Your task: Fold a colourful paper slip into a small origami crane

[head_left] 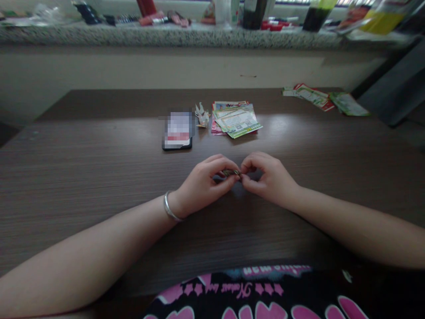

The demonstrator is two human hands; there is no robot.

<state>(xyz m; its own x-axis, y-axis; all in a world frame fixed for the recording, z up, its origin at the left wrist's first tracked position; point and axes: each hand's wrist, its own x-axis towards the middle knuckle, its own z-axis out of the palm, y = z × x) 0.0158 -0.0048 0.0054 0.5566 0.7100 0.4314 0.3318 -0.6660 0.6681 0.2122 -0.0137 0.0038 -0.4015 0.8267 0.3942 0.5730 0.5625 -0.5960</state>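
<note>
My left hand (204,184) and my right hand (267,179) meet at the middle of a dark wooden table (83,168). Both pinch a small folded piece of printed paper (231,173) between thumb and fingers. Most of the piece is hidden by the fingers. A silver bangle (169,208) sits on my left wrist. Behind the hands lies a stack of printed paper sheets (236,118), with a small folded paper figure (202,116) just left of it.
A phone (178,131) lies flat left of the paper figure. More printed leaflets (315,95) lie at the table's far right. A granite ledge (172,34) behind the table holds bottles and clutter. A dark slanted object (395,88) stands at right.
</note>
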